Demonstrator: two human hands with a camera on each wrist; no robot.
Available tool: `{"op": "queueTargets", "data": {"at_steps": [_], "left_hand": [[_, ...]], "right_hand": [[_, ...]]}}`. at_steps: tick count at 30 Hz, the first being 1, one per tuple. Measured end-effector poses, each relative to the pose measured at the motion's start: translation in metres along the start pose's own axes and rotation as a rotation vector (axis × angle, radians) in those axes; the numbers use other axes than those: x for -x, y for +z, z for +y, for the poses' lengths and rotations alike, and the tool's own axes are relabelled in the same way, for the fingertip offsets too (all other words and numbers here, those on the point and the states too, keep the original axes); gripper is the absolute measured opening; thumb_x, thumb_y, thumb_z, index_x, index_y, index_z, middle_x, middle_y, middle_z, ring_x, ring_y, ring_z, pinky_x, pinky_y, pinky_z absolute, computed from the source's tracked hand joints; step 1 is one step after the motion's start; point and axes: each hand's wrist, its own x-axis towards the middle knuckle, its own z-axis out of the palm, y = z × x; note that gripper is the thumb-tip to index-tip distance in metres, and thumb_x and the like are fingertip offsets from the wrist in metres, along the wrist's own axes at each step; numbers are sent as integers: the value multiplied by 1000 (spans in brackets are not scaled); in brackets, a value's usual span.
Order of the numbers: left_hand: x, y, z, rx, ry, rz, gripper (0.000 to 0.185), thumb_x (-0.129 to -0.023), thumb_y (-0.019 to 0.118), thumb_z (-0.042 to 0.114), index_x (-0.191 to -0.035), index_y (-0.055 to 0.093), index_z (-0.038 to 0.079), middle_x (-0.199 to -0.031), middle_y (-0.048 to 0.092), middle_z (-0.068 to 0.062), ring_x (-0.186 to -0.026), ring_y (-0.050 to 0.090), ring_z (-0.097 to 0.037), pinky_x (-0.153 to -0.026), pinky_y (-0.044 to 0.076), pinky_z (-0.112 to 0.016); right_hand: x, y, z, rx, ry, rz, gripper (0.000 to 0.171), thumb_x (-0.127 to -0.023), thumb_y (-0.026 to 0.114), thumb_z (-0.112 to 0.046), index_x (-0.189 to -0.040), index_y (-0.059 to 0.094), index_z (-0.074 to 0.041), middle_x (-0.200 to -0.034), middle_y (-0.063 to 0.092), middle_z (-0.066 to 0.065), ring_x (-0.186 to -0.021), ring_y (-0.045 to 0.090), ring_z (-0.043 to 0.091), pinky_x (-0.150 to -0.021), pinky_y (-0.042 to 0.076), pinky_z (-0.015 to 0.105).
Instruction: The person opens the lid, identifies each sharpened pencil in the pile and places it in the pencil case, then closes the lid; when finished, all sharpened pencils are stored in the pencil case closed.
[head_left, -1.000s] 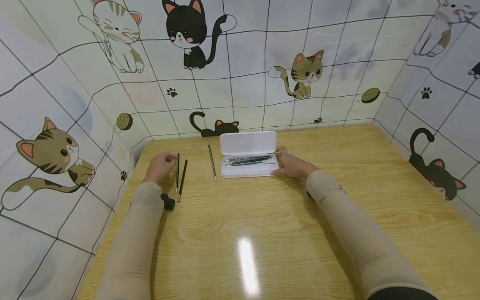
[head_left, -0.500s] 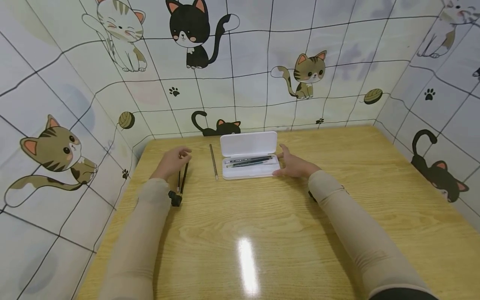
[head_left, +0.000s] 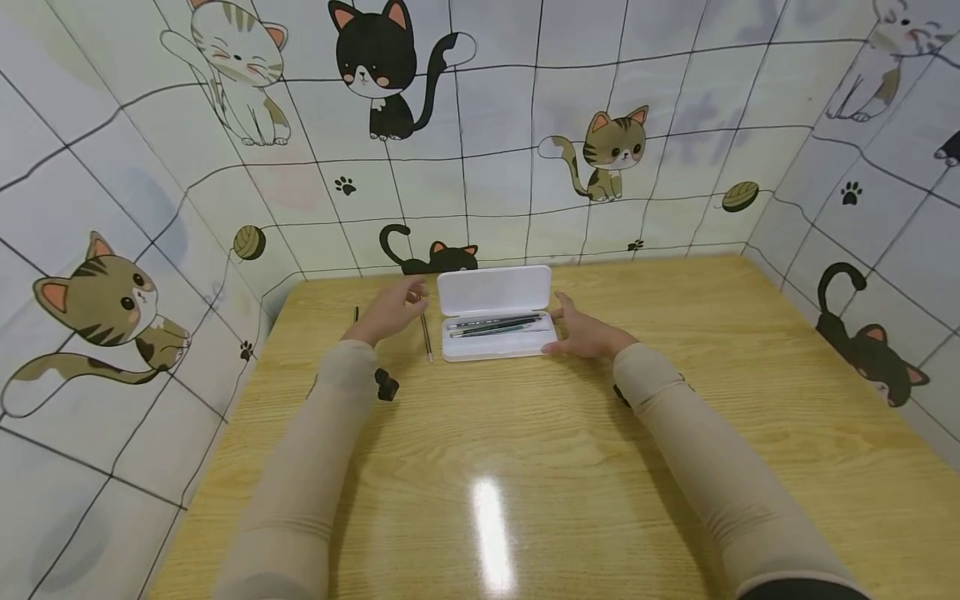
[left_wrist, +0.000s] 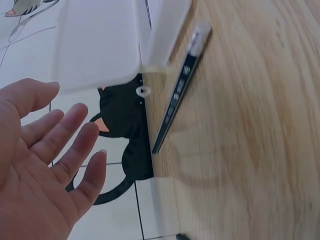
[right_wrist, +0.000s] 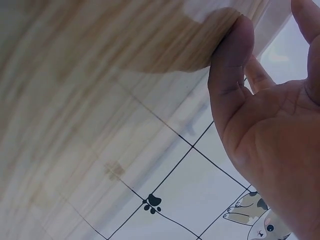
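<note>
We see the left hand [head_left: 392, 310] left of centre in the head view, fingers straight and spread, holding nothing; the left wrist view shows its palm [left_wrist: 35, 165] empty at the lower left, hovering just beside a loose pen [head_left: 425, 336] that lies on the tabletop [head_left: 570, 450]. The right hand [head_left: 581, 331] sits right of centre, relaxed and flat against the right end of the white case [head_left: 495, 323], gripping nothing. The case stands open in the middle of the frame, lid [head_left: 493, 289] tipped up at the back, with a few pens [head_left: 495, 323] lying in its tray. Another thin pen [head_left: 356, 315] shows further left, partly behind the left forearm.

We judge the main risk to be the lid: it rises just beside the left hand's fingers, and a careless sweep could knock it shut or push the light case sideways, since the right hand only rests against it. The loose pen is thin and round; a glancing touch could roll it under the case edge or away across the smooth tabletop. A sleeve could also drag the hidden pen on the far left.
</note>
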Motion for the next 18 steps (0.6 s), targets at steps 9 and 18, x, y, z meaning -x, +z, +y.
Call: {"op": "queueTargets", "data": {"at_steps": [9,18], "left_hand": [[-9,11,4,26,49,5,52,-104,56,15,-154,42,13,-143,55,-14,-119,55,-33,-97,47,-51],[-9,12,4,33,58,21,50,-104,57,14,-152,45,14,-140,57,-12,-115,57,-31,-94,49,-50]], "right_hand": [[1,0,-1,-1,-5,-6,113,-97,70,-35,-157,-20,-4,-163,25,20,-150,23,41,-120,18,57],[1,-2,-1,-17,-9,-8,112,-97,70,-35,-158,-19,-3,-163,24,21,-149,23,42,-119,19,58]]}}
